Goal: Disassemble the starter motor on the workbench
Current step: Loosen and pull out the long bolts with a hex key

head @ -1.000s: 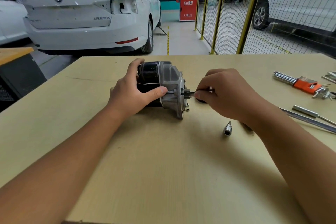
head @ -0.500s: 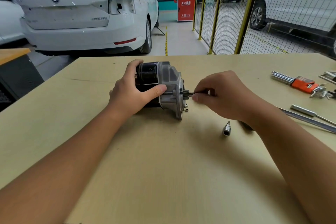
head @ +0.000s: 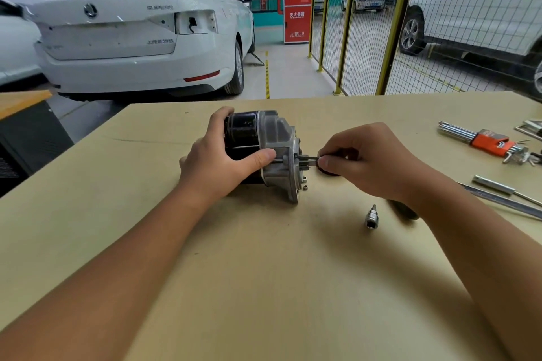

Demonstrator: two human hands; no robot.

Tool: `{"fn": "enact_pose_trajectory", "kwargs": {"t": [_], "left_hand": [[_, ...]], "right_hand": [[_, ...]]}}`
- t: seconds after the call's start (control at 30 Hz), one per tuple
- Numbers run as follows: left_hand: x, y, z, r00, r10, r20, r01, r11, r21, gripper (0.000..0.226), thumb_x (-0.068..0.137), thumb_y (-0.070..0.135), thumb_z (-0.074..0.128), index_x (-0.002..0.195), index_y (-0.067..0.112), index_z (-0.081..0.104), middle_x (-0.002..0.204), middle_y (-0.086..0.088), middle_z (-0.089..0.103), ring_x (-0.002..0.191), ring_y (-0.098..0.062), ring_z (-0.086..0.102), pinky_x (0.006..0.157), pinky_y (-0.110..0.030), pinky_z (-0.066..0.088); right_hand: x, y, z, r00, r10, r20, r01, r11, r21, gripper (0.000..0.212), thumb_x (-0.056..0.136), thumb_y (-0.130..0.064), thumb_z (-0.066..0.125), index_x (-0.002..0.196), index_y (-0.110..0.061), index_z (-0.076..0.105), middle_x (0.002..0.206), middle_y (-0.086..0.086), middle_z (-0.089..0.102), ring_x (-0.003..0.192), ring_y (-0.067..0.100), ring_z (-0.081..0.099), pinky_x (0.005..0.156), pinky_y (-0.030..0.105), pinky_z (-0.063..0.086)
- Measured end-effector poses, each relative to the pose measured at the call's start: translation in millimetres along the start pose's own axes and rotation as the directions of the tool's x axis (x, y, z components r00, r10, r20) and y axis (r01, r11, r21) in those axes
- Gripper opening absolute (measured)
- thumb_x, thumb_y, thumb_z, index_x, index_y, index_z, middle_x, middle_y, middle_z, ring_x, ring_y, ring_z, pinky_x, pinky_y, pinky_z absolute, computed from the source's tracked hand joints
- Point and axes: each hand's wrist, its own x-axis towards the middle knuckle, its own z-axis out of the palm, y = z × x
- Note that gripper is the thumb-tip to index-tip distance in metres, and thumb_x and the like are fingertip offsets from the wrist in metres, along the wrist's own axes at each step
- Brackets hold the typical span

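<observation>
Where tan workbench [head: 264, 287] meets garage floor: white car [head: 132, 32], yellow mesh fence [head: 366, 38]; left fingers [head: 261, 157] wrap starter motor [head: 264, 149], right fingers [head: 327, 160] pinch thin tool [head: 308, 158].

- A car repair workshop: a white saloon car [head: 132, 32] with its tail lamp removed stands beyond the workbench's far edge.
- Yellow-posted wire mesh fencing [head: 366, 38] divides the bays.
- An orange-holdered hex key set [head: 487, 141] lies near the pale wooden workbench's [head: 264, 272] right edge.

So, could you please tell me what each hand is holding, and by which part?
The left hand grips the starter motor around its black body. The right hand pinches a thin dark tool by its near end.
</observation>
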Motion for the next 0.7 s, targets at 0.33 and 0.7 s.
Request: {"fn": "enact_pose_trajectory", "kwargs": {"t": [0.33, 0.7], "left_hand": [[1, -1, -2, 1.0, 0.001, 0.031, -0.002, 0.999, 0.037, 0.116, 0.045, 0.094, 0.065, 0.146, 0.053, 0.025, 0.129, 0.021, 0.055, 0.124, -0.021, 0.058, 0.109, -0.056, 0.043], [-4, 6, 1, 1.0, 0.015, 0.004, -0.015, 0.999, 0.051, 0.115, 0.052, 0.093, 0.059, 0.15, 0.045, 0.025, 0.138, 0.015, 0.057, 0.127, -0.021, 0.056, 0.107, -0.056, 0.044]], "right_hand": [[-2, 6, 17, 0.998, 0.058, 0.014, -0.06, 0.977, 0.204, 0.013, 0.091, -0.022, 0.075, 0.083, -0.033, 0.078, 0.07, -0.013, 0.07, 0.061, 0.003, 0.057, 0.061, 0.026, 0.048], [0, -5, 12, 0.995, 0.098, 0.02, -0.1, 0.989, 0.111, 0.011, 0.09, -0.025, 0.076, 0.08, -0.025, 0.08, 0.065, -0.002, 0.07, 0.06, 0.018, 0.06, 0.062, 0.04, 0.053]]}}
